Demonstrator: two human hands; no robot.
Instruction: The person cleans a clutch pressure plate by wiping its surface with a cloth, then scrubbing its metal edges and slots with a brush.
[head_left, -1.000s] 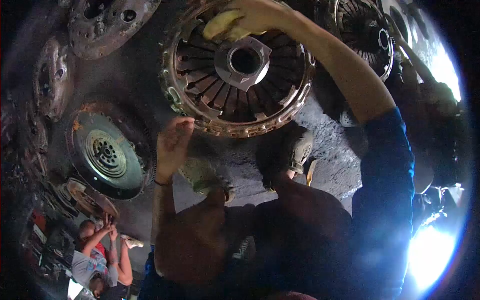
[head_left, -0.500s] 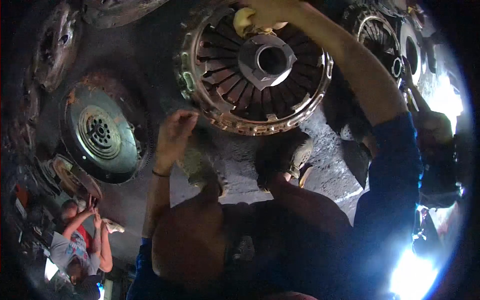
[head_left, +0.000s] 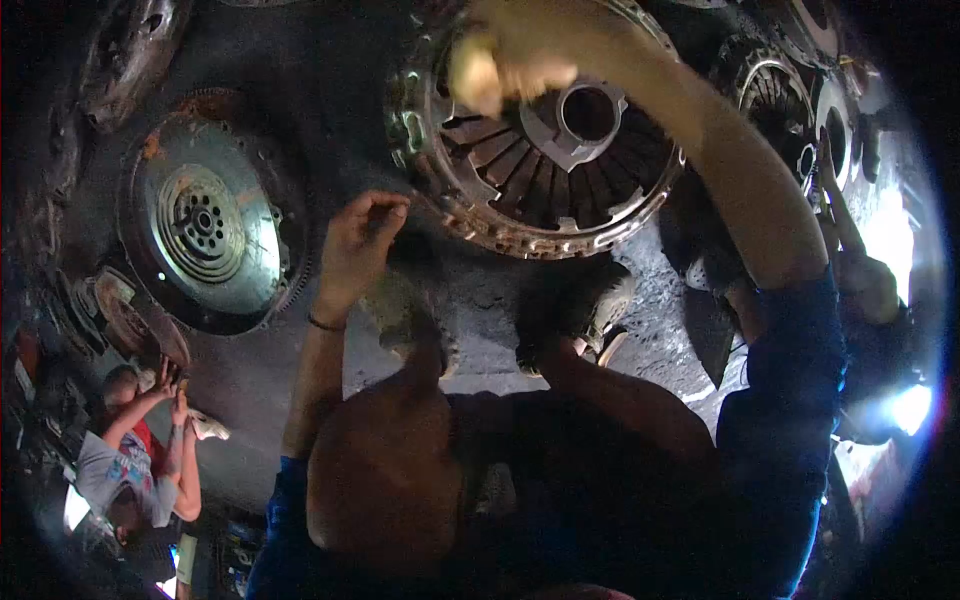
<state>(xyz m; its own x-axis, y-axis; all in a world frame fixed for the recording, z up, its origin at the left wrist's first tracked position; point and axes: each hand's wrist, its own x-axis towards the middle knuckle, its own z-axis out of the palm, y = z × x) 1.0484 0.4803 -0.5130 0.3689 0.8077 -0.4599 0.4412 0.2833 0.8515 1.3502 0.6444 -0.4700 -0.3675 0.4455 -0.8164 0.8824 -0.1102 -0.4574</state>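
Observation:
A round metal clutch cover with radial fingers and a central hub lies at the top centre. Over its upper left part, my right hand is closed on a yellowish cloth; motion blurs both. My left hand is raised beside the cover's lower left rim, fingers curled with the fingertips close together. Nothing shows between them, and a thin dark band circles that wrist.
A flywheel lies on the left, with rusty discs beyond it. Another clutch cover is at the upper right, near a co-worker's arm. Another person sits at the lower left. My feet are below the cover.
The cover and my left hand appear farther right as the view shifts. My right hand has moved the cloth from the cover's top toward its upper left side.

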